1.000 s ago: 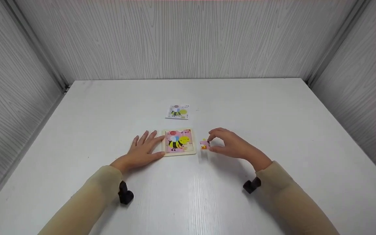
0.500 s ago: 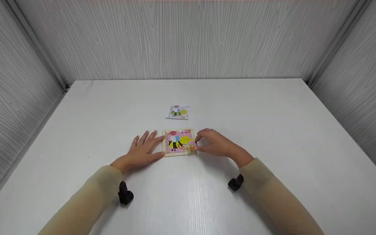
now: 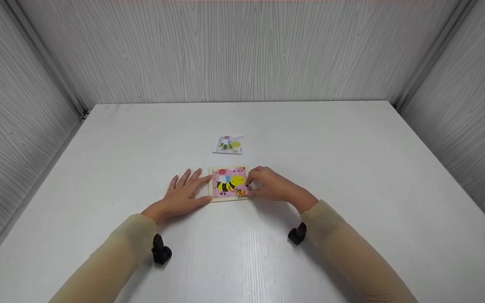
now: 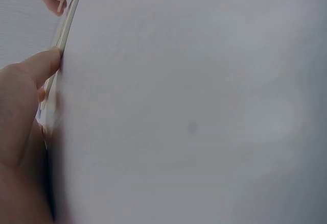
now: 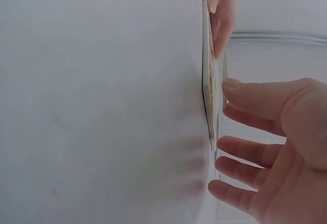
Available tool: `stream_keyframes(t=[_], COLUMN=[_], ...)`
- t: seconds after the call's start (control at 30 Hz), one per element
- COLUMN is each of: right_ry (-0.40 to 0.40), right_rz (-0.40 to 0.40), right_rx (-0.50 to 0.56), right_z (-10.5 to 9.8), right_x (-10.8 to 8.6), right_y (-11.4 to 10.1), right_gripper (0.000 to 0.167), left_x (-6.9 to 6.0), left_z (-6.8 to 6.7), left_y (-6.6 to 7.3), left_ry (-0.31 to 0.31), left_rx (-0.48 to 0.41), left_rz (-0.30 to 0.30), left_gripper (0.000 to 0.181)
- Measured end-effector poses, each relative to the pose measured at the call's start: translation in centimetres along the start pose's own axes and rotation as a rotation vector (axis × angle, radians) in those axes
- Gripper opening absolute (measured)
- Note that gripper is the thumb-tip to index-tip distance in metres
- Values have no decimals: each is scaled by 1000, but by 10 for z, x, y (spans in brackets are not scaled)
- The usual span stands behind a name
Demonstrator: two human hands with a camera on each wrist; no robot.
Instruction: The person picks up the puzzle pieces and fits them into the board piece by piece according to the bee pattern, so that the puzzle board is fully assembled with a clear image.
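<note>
A square wooden puzzle tray (image 3: 227, 200) with a bee picture lies on the white table. My left hand (image 3: 185, 195) lies with its fingers spread on the table, thumb and index finger touching the tray's left edge. Between thumb and index finger my right hand (image 3: 274, 187) pinches a puzzle piece (image 3: 242, 192), pink with an orange patch, over the tray's lower right corner. In the right wrist view the piece (image 5: 225, 71) is seen edge-on, a little above the tray (image 5: 207, 81). The right hand's other fingers (image 5: 237, 196) are apart from it.
Behind the tray lies a small square card (image 3: 229, 144) printed with the same bee picture. The white table (image 3: 242, 252) is bounded by a grey wood-grain back wall (image 3: 242, 50) and side walls. Each sleeve carries a black wrist camera (image 3: 161, 250).
My right hand has carried the puzzle piece leftward, from beside the tray to over its lower right corner. The left hand has stayed at the tray's left edge.
</note>
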State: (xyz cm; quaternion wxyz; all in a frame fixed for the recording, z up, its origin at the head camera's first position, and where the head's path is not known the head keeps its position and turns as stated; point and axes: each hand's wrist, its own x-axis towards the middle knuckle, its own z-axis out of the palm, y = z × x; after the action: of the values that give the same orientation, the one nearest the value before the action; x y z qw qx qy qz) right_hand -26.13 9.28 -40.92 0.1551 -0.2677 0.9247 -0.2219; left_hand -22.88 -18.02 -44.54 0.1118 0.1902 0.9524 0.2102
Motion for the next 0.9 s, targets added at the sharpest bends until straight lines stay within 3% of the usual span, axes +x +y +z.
stream_keyframes(t=[0.5,0.9], right_ry=[7,6], right_rz=[-47,2], right_rx=[-112,-93], right_z=[1,3], right_x=[4,5], right_y=[-2,-3], right_gripper=[23,23], left_x=[-2,0], left_z=[0,2], left_y=[-1,-4], left_ry=[11,8], left_rx=[-22,2], left_rz=[19,10], left_gripper=[69,71])
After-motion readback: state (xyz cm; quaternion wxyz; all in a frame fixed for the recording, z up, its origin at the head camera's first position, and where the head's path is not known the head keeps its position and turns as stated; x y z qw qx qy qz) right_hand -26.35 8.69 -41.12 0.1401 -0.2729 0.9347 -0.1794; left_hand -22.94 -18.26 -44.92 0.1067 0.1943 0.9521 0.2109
